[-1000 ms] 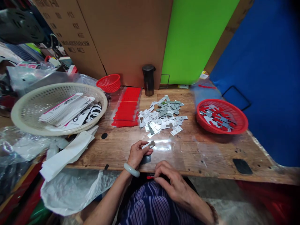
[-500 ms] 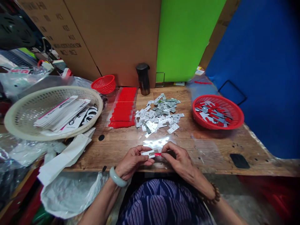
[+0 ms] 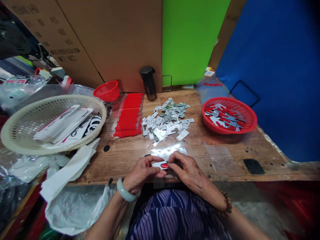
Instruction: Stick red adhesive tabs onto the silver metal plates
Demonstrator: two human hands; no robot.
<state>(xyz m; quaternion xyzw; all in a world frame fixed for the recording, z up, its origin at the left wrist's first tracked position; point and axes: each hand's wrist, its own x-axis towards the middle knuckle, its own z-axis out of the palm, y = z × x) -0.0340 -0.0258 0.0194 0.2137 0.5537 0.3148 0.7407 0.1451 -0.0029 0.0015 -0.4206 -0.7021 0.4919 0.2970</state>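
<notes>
Near the table's front edge, my left hand (image 3: 143, 170) is closed on a small silvery-white plate (image 3: 156, 164), held between thumb and fingers. My right hand (image 3: 187, 170) pinches a small red piece (image 3: 164, 165) that lies at the plate's slot, touching it. Whether the red piece passes through the slot I cannot tell. Beyond my hands is a loose pile of similar slotted plates (image 3: 167, 122). Left of that pile lie sheets of red pieces (image 3: 128, 116) on clear film. A red basket (image 3: 250, 126) at the right holds several plates combined with red pieces.
A large cream basket (image 3: 15, 141) with printed cards stands at the left, a small red basket (image 3: 110, 90) behind it. A black bottle (image 3: 149, 83) stands before the cardboard (image 3: 112, 40). Green (image 3: 190, 40) and blue panels (image 3: 280, 83) bound the back right. A white bag (image 3: 72, 206) hangs below the left edge.
The red piece has moved left over the plate's slot, with my right hand drawn slightly nearer my left. The whole view has shifted a little.
</notes>
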